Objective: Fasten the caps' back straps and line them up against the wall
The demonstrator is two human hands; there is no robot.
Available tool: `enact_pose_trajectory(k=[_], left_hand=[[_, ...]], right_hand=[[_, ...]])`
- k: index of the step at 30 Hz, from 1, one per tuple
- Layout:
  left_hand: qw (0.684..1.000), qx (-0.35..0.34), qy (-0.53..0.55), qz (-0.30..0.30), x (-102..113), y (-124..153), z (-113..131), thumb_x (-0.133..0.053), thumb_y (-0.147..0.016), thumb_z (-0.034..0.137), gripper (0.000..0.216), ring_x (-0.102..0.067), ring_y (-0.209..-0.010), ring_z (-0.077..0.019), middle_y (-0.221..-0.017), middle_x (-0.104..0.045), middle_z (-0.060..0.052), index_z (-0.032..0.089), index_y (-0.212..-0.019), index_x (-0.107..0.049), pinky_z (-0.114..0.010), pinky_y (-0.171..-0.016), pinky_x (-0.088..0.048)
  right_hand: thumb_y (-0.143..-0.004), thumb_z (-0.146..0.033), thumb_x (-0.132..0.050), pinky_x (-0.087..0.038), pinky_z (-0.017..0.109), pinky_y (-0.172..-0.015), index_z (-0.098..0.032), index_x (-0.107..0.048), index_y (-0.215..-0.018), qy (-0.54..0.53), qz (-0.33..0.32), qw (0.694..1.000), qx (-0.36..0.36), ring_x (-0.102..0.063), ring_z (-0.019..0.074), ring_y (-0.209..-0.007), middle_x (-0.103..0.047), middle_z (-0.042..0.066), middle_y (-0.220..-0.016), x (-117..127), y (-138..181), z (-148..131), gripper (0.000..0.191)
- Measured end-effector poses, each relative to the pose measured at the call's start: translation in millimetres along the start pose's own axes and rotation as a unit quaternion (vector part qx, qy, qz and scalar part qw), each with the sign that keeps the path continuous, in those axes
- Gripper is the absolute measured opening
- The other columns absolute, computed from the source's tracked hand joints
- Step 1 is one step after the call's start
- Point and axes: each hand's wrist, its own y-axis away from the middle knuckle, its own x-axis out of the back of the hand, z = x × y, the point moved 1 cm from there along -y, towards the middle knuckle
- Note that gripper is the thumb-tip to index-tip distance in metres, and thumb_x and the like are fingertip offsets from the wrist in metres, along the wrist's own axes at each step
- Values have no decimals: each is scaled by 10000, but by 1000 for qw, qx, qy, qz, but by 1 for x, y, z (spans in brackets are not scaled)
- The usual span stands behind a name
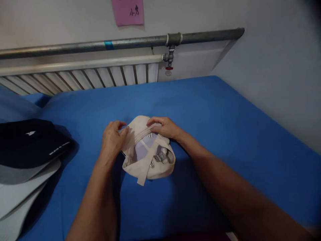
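A beige baseball cap [140, 168] rests on the blue surface with its inside turned up toward me. Its brim points away and its back strap with a metal buckle [157, 158] faces my side. My left hand [112, 139] is closed on the left edge of the brim, thumb on top; its other fingers are partly hidden. With thumb and index finger, my right hand [164, 128] grips the right side where the brim meets the sweatband. Pale lining and a whitish wad, perhaps stuffing, show inside the cap.
At the left lies a stack of caps, a black cap [32, 144] on top of grey and white brims [22, 197]. Blue cloth [225, 134] covers the surface. Behind it run a radiator [115, 76], a metal pipe [75, 48] and a red-handled valve [169, 68]. A pink note [127, 13] hangs above.
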Motion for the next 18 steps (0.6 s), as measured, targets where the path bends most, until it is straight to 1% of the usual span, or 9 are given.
enact_pose_trajectory(k=[3,5,7,8,10,12,14,16,18], left_hand=[[988,63,75,122,4,-1,-6,-504,-833,403,390,-614,-992,-243,-1103,-631,-145,121,-1070,-630,-354,-862,-488],[964,128,173,159,5,0,-10,-526,-825,459,479,-609,-1042,-239,-1202,-605,-145,136,-1176,-576,-344,-870,-500],[932,176,290,125,4,2,-10,-546,-810,512,556,-606,-1079,-248,-1272,-585,-139,163,-1244,-534,-340,-844,-521],[914,190,349,83,3,4,-8,-546,-804,539,571,-617,-1066,-259,-1265,-596,-142,166,-1235,-543,-343,-811,-536],[873,201,442,-38,-1,8,-2,-560,-782,572,558,-653,-985,-281,-1161,-660,-156,148,-1140,-611,-352,-735,-553],[845,212,473,-133,-5,13,6,-656,-716,520,482,-679,-867,-284,-1010,-711,-161,132,-1003,-666,-351,-678,-553],[844,231,460,-152,-7,18,11,-742,-627,377,380,-681,-750,-261,-895,-726,-142,129,-908,-673,-337,-632,-544],[856,242,440,-124,-8,20,13,-742,-577,280,324,-661,-657,-230,-811,-721,-108,135,-855,-662,-326,-593,-530],[875,225,417,-96,-7,21,14,-709,-577,282,286,-642,-620,-218,-757,-707,-85,141,-819,-655,-322,-571,-516]], right_hand=[[-662,-164,-579,-456,285,-767,-188,-664,-840,-18,44,999,12,-596,139,-759,-661,-12,-844,1,0,-2,199],[-671,-207,-599,-458,296,-761,-190,-660,-851,-25,92,995,35,-597,151,-768,-660,-8,-845,4,1,-3,190],[-690,-256,-615,-459,312,-797,-193,-653,-883,-27,144,987,66,-607,169,-836,-667,5,-899,6,2,-4,206],[-702,-274,-617,-458,320,-821,-196,-648,-910,-27,167,982,79,-610,177,-875,-669,12,-934,7,2,-5,225],[-715,-286,-612,-452,335,-867,-205,-635,-971,-21,202,975,96,-609,188,-941,-669,23,-992,9,4,-6,269],[-719,-282,-610,-443,348,-906,-215,-616,-1036,-8,228,967,112,-600,195,-997,-659,34,-1052,10,7,-7,325],[-715,-297,-628,-458,349,-883,-214,-588,-1109,-2,239,963,122,-606,197,-977,-652,45,-1068,10,11,-9,405],[-713,-335,-652,-490,330,-779,-205,-549,-1181,-20,226,968,105,-623,188,-860,-662,47,-1004,11,16,-10,497],[-707,-366,-664,-497,309,-705,-195,-535,-1199,-45,209,974,80,-626,181,-784,-673,41,-933,12,21,-10,536]])
